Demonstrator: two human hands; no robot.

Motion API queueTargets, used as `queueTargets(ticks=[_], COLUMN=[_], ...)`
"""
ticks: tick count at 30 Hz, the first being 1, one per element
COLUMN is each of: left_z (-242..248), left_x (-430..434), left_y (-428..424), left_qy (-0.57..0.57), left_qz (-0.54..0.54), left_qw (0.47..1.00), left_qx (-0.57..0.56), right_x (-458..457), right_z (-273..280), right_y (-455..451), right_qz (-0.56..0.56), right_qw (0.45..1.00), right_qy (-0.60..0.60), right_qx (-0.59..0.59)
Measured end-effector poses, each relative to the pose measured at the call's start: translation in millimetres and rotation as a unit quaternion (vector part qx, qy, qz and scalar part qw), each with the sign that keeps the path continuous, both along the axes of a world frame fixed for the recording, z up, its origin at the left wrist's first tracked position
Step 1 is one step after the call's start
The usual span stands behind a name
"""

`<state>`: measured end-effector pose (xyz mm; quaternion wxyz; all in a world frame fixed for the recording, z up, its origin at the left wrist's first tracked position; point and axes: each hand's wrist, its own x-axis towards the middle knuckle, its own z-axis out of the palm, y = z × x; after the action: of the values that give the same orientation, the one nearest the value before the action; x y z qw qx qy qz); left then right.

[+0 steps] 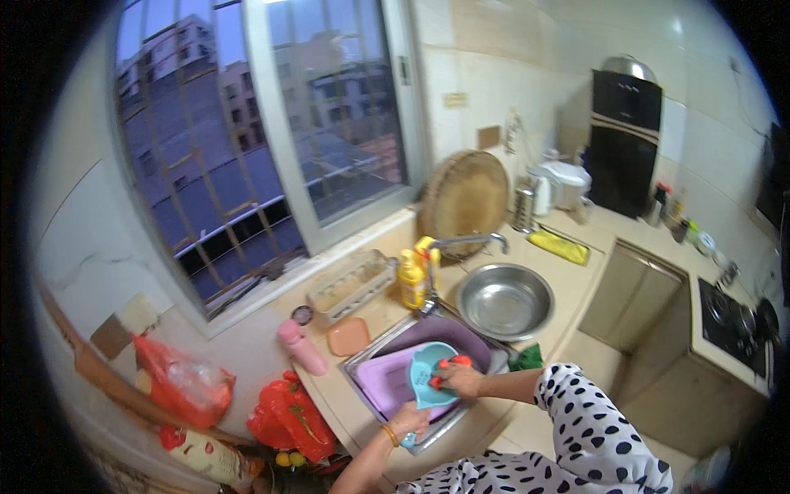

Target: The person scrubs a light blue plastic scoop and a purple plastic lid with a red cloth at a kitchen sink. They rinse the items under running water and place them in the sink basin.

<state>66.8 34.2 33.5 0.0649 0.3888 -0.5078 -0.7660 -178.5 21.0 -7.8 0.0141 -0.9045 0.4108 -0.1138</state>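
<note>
My left hand (410,418) grips the handle of a light-blue plastic ladle (423,370), whose bowl is tilted over the sink. In my right hand (460,378) is a red scrubbing thing (460,360), perhaps a brush or cloth, pressed against the bowl; my fingers hide much of it. Dark writing shows on the ladle. Beneath it, a lilac plastic basin (376,376) sits in the steel sink (432,441). Behind that is a darker purple basin (404,333). The metal faucet (469,239) reaches over to the right, above a round stainless-steel bowl (506,302).
Yellow pump bottles (410,281) stand by the faucet. Left of the sink are a pink bottle (302,347), an orange lid (349,336) and a plastic rack (352,287). A round wooden board (466,204) leans on the wall. A green cloth (526,358) lies at the sink's right.
</note>
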Motion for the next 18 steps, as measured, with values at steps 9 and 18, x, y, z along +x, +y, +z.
queueTargets(ticks=[9,18], left_z=[-20.9,25.7], left_x=[-26.8,-37.4], left_y=[4.3,13.0], left_qy=[-0.028,0.012], left_qz=[0.022,0.021], left_qw=[0.99,0.999], left_qx=[-0.135,-0.038], right_x=[64.6,78.2], right_z=[32.2,44.0], right_y=[-20.4,-26.6], right_qz=[-0.114,-0.211], right_qw=[0.384,0.644], right_qy=[-0.794,-0.701], right_qx=[0.458,0.222])
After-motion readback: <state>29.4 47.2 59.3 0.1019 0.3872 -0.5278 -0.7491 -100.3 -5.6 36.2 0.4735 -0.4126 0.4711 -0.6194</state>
